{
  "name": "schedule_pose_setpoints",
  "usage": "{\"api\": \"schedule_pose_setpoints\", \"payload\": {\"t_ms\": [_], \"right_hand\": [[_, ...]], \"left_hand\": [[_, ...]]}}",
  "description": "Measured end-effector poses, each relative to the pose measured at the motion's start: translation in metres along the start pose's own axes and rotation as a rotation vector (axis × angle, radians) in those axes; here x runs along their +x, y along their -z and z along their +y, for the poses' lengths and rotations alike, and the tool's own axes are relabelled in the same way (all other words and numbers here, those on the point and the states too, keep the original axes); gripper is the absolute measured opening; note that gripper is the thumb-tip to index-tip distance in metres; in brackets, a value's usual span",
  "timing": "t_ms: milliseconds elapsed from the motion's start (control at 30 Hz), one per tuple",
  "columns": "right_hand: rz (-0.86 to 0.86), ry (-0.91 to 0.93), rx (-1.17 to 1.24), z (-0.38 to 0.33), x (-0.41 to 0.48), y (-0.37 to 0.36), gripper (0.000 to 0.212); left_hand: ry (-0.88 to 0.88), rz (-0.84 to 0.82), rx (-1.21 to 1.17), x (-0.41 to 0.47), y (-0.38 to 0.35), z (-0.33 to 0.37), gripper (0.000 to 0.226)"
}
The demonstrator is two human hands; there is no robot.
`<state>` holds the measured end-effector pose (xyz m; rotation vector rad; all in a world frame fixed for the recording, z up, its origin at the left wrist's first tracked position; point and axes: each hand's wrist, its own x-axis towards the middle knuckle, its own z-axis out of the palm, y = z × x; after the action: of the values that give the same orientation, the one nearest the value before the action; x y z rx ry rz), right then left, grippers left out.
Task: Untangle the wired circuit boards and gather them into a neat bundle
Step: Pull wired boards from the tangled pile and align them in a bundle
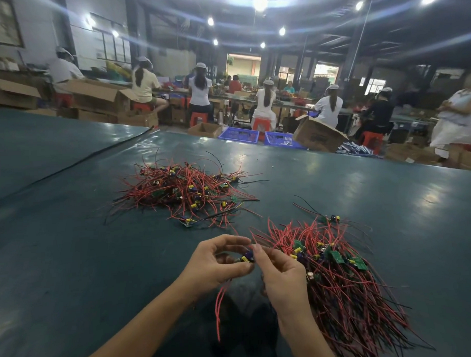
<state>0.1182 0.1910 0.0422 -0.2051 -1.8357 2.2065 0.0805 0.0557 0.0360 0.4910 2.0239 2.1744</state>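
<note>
A tangled pile of small circuit boards with red and black wires (184,192) lies on the dark green table (71,250), beyond my hands. A second heap, its wires lying more in line (344,276), spreads at the right beside my right hand. Between both hands I hold one small board with yellow and blue parts (246,258) just above the table. My left hand (218,261) pinches it with curled fingers. From the other side, the fingertips of my right hand (279,275) pinch it too. Its red wires (220,304) hang down below my left hand.
A black cable (76,164) runs across the table at the far left. Beyond the far edge stand blue crates (239,134), cardboard boxes (318,135) and red stools, with several seated workers at benches. A person (459,117) stands at the far right.
</note>
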Motion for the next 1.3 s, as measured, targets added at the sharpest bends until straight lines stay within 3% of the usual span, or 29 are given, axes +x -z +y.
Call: {"api": "schedule_pose_setpoints", "payload": {"t_ms": [100, 200, 400, 600, 667, 733, 833, 967, 1100, 1300], "right_hand": [[0.02, -0.027, 0.05, 0.001, 0.0, 0.001, 0.021], [0.046, -0.101, 0.161, 0.0, 0.003, 0.003, 0.019], [0.067, -0.104, 0.201, 0.002, 0.005, 0.005, 0.019], [0.064, -0.086, 0.127, 0.005, 0.005, 0.003, 0.018], [0.054, -0.094, 0.11, 0.006, 0.004, 0.003, 0.019], [0.063, -0.09, 0.098, 0.006, 0.005, 0.003, 0.018], [0.062, -0.084, 0.092, 0.003, 0.004, 0.003, 0.013], [0.05, -0.084, 0.124, 0.004, 0.005, 0.003, 0.007], [0.052, -0.038, 0.05, 0.008, 0.006, 0.004, 0.015], [-0.006, 0.017, 0.009, 0.004, -0.001, 0.001, 0.014]], "left_hand": [[0.083, 0.018, -0.144, 0.0, -0.001, 0.002, 0.038], [0.195, 0.058, -0.361, 0.003, -0.001, 0.002, 0.023], [0.207, -0.061, -0.221, -0.003, -0.004, -0.003, 0.035], [0.325, -0.05, -0.396, 0.0, -0.004, 0.001, 0.023], [0.365, -0.071, -0.365, 0.001, -0.004, 0.001, 0.04], [0.333, -0.068, -0.294, 0.001, -0.003, 0.001, 0.05], [0.258, -0.073, -0.228, -0.002, -0.003, 0.0, 0.042], [0.241, -0.028, -0.402, 0.0, -0.006, 0.001, 0.024], [0.224, 0.063, -0.622, 0.004, -0.004, 0.006, 0.012], [0.207, 0.076, -0.582, 0.003, -0.007, 0.006, 0.018]]}}
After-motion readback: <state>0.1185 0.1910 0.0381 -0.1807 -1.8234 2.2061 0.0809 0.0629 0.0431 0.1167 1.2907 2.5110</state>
